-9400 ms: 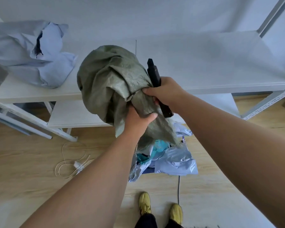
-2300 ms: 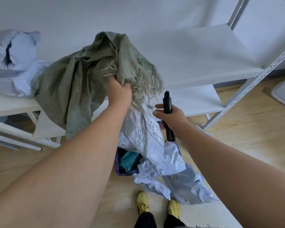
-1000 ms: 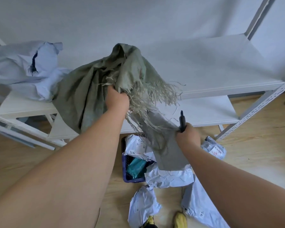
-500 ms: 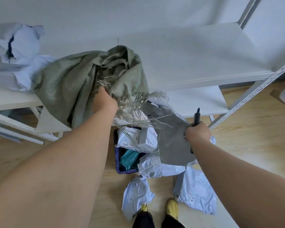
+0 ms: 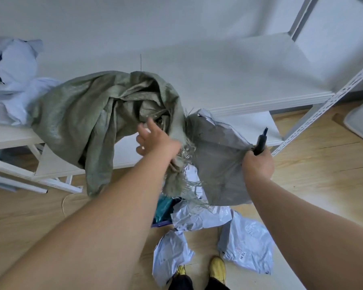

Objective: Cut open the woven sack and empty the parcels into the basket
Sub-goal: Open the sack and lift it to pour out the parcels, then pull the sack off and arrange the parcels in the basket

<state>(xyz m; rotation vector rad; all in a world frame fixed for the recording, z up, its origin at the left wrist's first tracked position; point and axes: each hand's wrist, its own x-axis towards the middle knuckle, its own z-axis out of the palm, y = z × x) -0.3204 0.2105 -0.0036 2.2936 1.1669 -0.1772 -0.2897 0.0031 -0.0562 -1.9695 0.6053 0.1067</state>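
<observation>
- The woven sack (image 5: 96, 122) hung limp off the shelf (image 5: 249, 84) edge — light, coarse, frayed at its cut mouth.
- Left hand (image 5: 155, 141) reached in, fingers spread, gripping nothing.
- Right hand (image 5: 258, 164) pinched a grey parcel (image 5: 218, 164) and the black cutter (image 5: 260, 143).
- The soft, slippery mailers probably slid — best gripped at a corner.

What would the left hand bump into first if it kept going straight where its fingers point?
Most likely the crumpled green woven sack: the left hand, fingers spread, reaches toward its dark opening. Depth is hard to judge in this picture.
</observation>
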